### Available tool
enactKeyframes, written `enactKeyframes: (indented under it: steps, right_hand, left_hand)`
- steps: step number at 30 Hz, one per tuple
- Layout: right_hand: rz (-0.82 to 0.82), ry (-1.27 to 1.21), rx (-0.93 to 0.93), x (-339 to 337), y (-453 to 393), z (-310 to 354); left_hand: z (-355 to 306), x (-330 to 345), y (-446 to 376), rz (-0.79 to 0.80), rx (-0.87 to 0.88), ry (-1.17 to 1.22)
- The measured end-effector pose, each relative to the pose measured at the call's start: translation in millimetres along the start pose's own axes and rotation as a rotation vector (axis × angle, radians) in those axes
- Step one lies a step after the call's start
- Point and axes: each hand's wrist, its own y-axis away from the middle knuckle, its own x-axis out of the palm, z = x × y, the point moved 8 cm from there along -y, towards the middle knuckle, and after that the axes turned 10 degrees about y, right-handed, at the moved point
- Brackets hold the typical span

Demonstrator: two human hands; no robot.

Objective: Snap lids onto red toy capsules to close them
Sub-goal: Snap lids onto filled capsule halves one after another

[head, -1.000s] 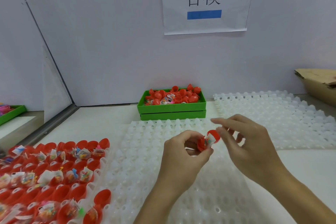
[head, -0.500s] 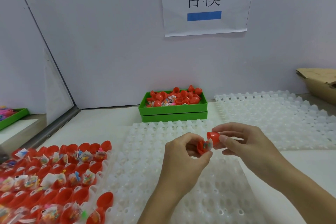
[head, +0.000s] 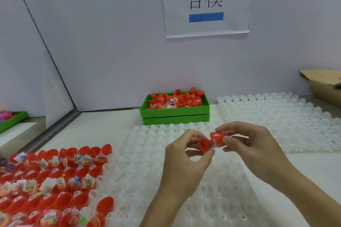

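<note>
Closing step: left hand (head: 186,155) pinches capsule base (head: 204,145); right hand (head: 252,145), at 3 o'clock, pinches lid (head: 217,137). Next: align, press until it snaps.

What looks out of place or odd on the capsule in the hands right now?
A clear toy packet sticks out at the seam between the capsule base, held by the left hand, and the lid, held by the right hand. It could get pinched when the lid snaps shut.

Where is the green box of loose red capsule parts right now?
The green box sits at the back centre of the head view, against the wall under the paper sign, just behind the white tray.
</note>
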Motion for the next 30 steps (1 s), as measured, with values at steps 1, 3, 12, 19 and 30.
enactKeyframes:
  steps: [1,3,12,19,30]
  right_hand:
    - [-0.003,-0.011,0.002,-0.3,0.3,0.0]
    - [0.002,-0.023,0.004,-0.2,0.3,-0.1]
    - [0.020,-0.026,-0.014,-0.2,0.4,2.2]
    - [0.018,-0.025,-0.010,2.7,1.4,2.6]
    - [0.011,-0.061,-0.004,4.5,1.6,1.3]
  left_hand:
    - [-0.9,0.1,-0.1,-0.001,0.008,0.005]
    - [-1.3,0.3,-0.1,-0.006,0.018,-0.003]
    - [-1.1,-0.2,1.0,-0.039,0.043,-0.036]
    - [-3.8,-1.4,2.1,-0.070,0.068,-0.106]
    - [-3.1,-2.0,1.7,-0.074,0.085,-0.126]
